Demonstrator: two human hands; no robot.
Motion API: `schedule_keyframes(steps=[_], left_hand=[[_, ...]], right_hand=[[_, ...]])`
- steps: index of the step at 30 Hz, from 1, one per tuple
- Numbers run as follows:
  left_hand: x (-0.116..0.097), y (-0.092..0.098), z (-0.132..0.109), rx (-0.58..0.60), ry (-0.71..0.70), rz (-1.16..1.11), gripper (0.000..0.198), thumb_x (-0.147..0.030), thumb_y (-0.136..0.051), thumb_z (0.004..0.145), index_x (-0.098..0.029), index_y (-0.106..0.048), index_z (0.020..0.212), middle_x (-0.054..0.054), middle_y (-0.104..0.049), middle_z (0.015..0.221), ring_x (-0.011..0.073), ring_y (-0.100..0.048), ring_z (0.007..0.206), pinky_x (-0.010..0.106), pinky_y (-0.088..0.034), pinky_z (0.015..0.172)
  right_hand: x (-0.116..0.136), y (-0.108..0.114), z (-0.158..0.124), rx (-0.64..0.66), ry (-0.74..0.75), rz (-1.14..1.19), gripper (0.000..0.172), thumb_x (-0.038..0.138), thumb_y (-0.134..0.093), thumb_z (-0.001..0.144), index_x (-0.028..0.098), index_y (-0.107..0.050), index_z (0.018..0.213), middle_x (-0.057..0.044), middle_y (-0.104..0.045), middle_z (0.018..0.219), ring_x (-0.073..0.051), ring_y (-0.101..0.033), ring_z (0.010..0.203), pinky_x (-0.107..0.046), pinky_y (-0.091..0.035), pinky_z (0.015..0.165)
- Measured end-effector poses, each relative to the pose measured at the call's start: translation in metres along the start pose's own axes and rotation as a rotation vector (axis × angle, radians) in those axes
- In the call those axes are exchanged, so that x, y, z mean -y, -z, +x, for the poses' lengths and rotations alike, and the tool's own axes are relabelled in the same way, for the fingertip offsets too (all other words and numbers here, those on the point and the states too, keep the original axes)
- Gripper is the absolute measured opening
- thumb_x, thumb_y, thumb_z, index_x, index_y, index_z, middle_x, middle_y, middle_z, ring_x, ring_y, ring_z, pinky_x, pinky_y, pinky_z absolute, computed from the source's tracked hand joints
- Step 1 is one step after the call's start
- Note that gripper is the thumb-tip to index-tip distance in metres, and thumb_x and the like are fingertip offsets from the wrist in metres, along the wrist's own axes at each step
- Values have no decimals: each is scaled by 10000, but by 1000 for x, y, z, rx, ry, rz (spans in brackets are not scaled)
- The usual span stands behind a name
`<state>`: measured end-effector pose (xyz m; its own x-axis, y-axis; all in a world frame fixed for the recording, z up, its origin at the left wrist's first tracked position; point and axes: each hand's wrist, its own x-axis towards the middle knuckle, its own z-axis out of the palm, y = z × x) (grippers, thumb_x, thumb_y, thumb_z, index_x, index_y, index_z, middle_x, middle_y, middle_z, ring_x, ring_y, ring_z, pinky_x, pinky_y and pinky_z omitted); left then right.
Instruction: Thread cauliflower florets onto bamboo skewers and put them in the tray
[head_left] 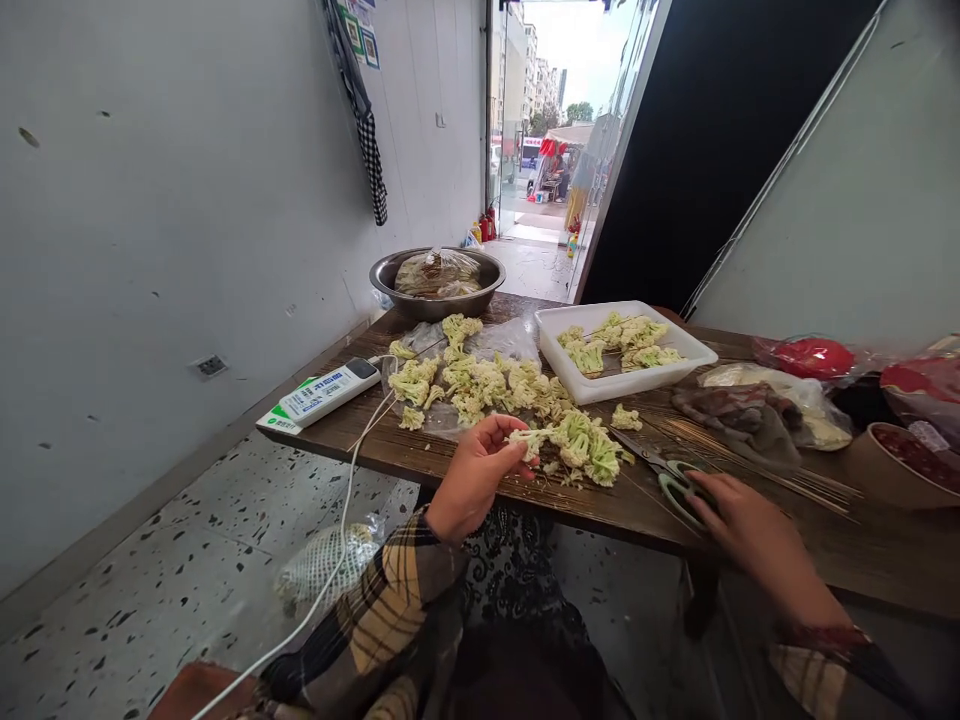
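So the left hand is up over the front edge of the table, forearm slanting up and to the right from the bottom of the view, plaid sleeve pulled back so the wrist is bare. It's got a cauliflower piece pinched by the stem, thumb on the near side and the other fingers curled around behind, with the leafy-looking green and cream florets sticking out to the right, just above the tabletop. The right hand comes in from the lower right, knuckles up, kinda flat, pointing left, and its fingertips are on the green handles of the scissors. Honestly can't tell if those fingers are actually hooked through the loops or just resting there. The blades point back up and left, toward the cauliflower in the other hand. Right past the left hand there's a heap of cauliflower florets on a clear plastic bag, and to the right of that a white tray with more pieces in it. One loose floret sits on the wood in front of the tray. A bunch of thin wooden skewers lies beyond the right hand, near a crumpled brown cloth, and a metal basin is at the far end.
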<state>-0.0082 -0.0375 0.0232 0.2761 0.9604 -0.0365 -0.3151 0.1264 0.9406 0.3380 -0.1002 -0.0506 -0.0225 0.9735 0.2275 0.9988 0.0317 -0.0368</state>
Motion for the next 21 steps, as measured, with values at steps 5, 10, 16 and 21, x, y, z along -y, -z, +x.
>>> schedule_keyframes(steps=[5,10,16,21], left_hand=[[-2,-5,1,-4,13,-31,256,-254,-726,701,-146,-588,888,-4,-584,746,116,-621,644,225,-520,554],[-4,-4,0,-30,16,-40,261,-251,-733,696,-146,-591,888,-6,-589,746,113,-628,643,220,-525,557],[-1,-4,3,-30,22,-95,285,-256,-755,672,-147,-593,880,-4,-608,745,116,-631,640,227,-530,569],[0,-14,3,-9,14,-80,274,-241,-748,679,-142,-592,882,0,-614,740,114,-627,635,233,-528,582]], right_hand=[[11,5,12,31,70,-162,353,299,-454,876,172,-602,1171,-114,-699,999,-257,-656,832,-347,-452,677],[2,8,1,-8,67,58,382,338,-486,833,178,-587,1165,-121,-686,1084,-265,-668,881,-350,-489,718],[5,25,-37,-99,-310,736,567,473,-560,789,209,-505,1287,-112,-707,990,-236,-687,798,-302,-538,636],[60,44,-45,39,-248,1168,564,399,-601,809,217,-471,1326,-91,-705,925,-186,-669,725,-260,-540,601]])
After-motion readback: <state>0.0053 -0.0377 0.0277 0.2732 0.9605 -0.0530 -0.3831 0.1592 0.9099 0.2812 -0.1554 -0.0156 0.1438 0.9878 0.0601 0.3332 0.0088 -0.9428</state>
